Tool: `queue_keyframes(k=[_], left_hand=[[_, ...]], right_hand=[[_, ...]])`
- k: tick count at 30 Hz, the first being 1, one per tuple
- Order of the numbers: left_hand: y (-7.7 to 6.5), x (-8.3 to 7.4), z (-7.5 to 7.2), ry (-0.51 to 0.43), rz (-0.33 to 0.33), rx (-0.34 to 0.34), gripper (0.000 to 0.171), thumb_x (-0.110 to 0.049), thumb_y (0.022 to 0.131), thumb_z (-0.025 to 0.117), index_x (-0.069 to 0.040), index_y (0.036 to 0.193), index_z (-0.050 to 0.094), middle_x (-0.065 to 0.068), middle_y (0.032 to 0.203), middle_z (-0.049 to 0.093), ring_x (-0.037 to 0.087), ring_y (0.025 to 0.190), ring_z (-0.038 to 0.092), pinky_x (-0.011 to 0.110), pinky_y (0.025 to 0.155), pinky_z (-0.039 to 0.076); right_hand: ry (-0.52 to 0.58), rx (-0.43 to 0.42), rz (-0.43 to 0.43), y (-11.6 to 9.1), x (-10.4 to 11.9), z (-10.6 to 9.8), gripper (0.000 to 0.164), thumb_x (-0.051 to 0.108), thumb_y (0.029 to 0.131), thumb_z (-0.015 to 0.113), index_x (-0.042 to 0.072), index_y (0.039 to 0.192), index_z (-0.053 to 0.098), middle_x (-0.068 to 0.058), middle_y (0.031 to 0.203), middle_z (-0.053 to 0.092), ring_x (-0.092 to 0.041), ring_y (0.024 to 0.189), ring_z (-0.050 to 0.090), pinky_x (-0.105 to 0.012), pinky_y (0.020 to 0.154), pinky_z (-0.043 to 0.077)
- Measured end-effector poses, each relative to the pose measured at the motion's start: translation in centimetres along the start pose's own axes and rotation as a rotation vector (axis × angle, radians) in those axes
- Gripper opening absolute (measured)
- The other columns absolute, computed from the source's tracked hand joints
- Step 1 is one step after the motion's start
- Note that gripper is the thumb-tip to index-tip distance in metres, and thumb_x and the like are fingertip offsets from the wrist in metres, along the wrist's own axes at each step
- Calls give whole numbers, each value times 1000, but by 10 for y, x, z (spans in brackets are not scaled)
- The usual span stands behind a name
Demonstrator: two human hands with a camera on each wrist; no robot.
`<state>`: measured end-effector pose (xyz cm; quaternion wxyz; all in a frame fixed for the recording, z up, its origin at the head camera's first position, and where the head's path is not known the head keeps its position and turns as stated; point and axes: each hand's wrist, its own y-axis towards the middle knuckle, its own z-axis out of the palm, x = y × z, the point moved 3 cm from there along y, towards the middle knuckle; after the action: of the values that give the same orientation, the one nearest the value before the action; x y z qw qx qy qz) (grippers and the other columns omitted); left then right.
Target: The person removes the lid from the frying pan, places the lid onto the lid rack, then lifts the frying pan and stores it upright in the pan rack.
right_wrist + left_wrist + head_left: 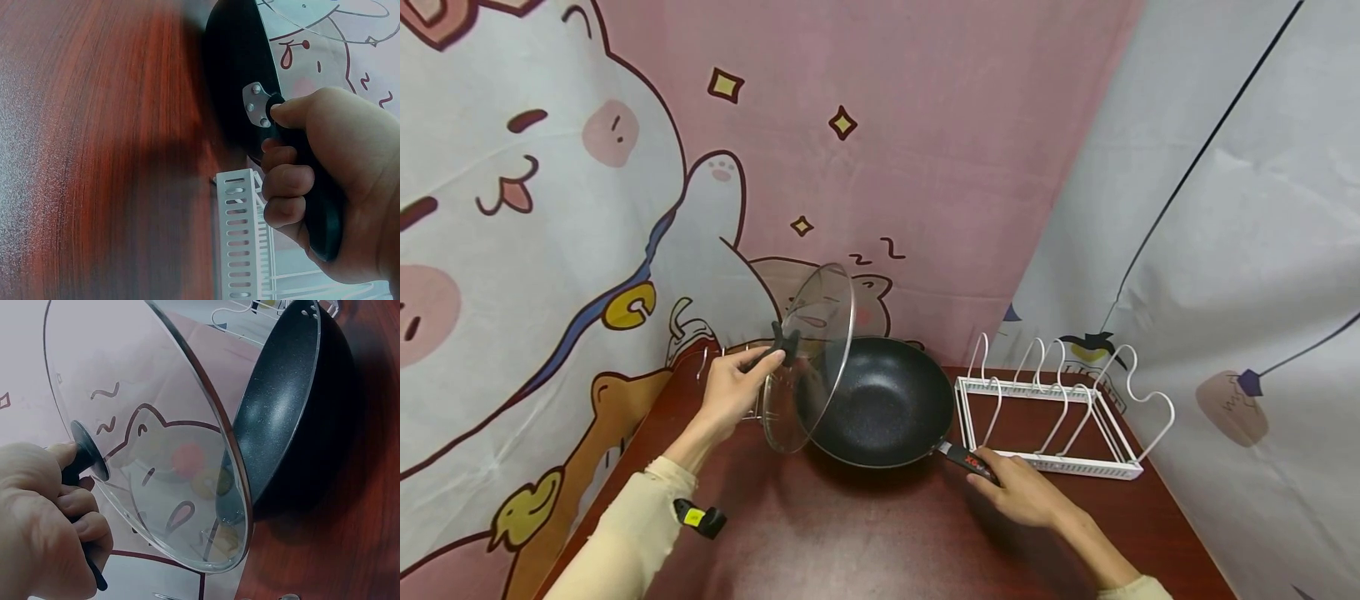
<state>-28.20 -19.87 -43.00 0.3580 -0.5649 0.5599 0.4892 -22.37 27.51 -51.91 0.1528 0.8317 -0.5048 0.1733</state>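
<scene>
My left hand (735, 388) grips the black knob (87, 453) of a clear glass lid (181, 444) with a metal rim. The lid is held up on edge, tilted, and overlaps the left side of a black frying pan (883, 404) in the head view. Fingers of my right hand (337, 181) are wrapped around the pan's black handle (322, 212), thumb near the riveted bracket (255, 106). The pan's inside shows dark and speckled, with nothing in it.
A white wire rack (1048, 458) with upright loops stands right of the pan, close to the handle. Thin metal wires (752, 412) show behind the lid at left. Printed cartoon curtains (955, 167) rise behind the dark red wooden table (835, 533).
</scene>
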Motion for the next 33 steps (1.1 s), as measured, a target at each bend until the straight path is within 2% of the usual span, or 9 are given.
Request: queue_keyframes(k=[5, 10, 13, 18, 21, 24, 26, 30, 33], left_hand=[[2, 1, -1, 16, -15, -23, 47, -43, 107, 79, -7, 137, 81, 19, 133, 79, 9, 87, 57, 20, 70, 46], [2, 1, -4, 26, -32, -24, 52, -45, 108, 78, -8, 143, 78, 14, 139, 75, 15, 100, 57, 20, 79, 47], [2, 1, -6, 26, -33, -24, 54, -46, 108, 77, -7, 146, 76, 9, 132, 74, 17, 105, 58, 21, 82, 48], [2, 1, -8, -1, -29, -26, 54, -45, 108, 77, -6, 145, 76, 0, 102, 69, 9, 81, 56, 21, 69, 47], [3, 1, -8, -15, -37, -18, 55, -45, 108, 77, -5, 147, 74, 9, 113, 77, 1, 81, 59, 18, 70, 53], [3, 1, -8, -28, -47, -6, 57, -47, 108, 76, -5, 148, 74, 18, 140, 76, -1, 95, 66, 17, 80, 59], [3, 0, -9, -38, -54, -2, 58, -48, 108, 76, -6, 148, 74, 20, 141, 75, 1, 94, 67, 18, 80, 59], [2, -1, -12, -48, -73, 0, 58, -49, 108, 77, -7, 148, 74, 7, 113, 78, 5, 81, 63, 21, 69, 54], [1, -3, -14, -60, -96, 8, 60, -50, 107, 77, -7, 150, 73, -9, 83, 66, 4, 69, 57, 23, 60, 48]], right_hand=[[-2, -3, -1, 0, 0, 0, 13, 31, 111, 72, 20, 115, 66, 16, 77, 51, 2, 69, 47, -24, 67, 40], [-6, -1, 2, 0, 0, 0, 13, 31, 111, 71, 20, 115, 66, 16, 77, 51, 2, 69, 47, -24, 68, 40], [-5, 1, 2, 0, 1, -1, 13, 30, 111, 72, 20, 115, 66, 15, 77, 51, 2, 70, 47, -24, 68, 40], [-6, -2, -1, 0, 1, -1, 12, 30, 111, 72, 20, 114, 66, 15, 77, 51, 2, 69, 47, -24, 67, 40], [-2, -1, -3, 0, 2, -2, 12, 29, 111, 72, 19, 114, 66, 16, 77, 50, 2, 69, 47, -24, 67, 40], [2, 5, -4, 0, 2, -2, 11, 28, 111, 72, 19, 114, 66, 15, 77, 51, 2, 69, 47, -24, 67, 40], [9, 10, -5, 0, 2, -2, 11, 27, 111, 72, 19, 114, 66, 15, 78, 52, 2, 70, 48, -24, 68, 41], [16, 19, -18, -1, 3, -2, 12, 27, 111, 72, 18, 116, 65, 15, 79, 53, 2, 72, 49, -24, 68, 42], [23, 30, -26, -2, 4, -3, 13, 27, 111, 72, 19, 116, 64, 15, 80, 53, 2, 71, 49, -24, 68, 42]])
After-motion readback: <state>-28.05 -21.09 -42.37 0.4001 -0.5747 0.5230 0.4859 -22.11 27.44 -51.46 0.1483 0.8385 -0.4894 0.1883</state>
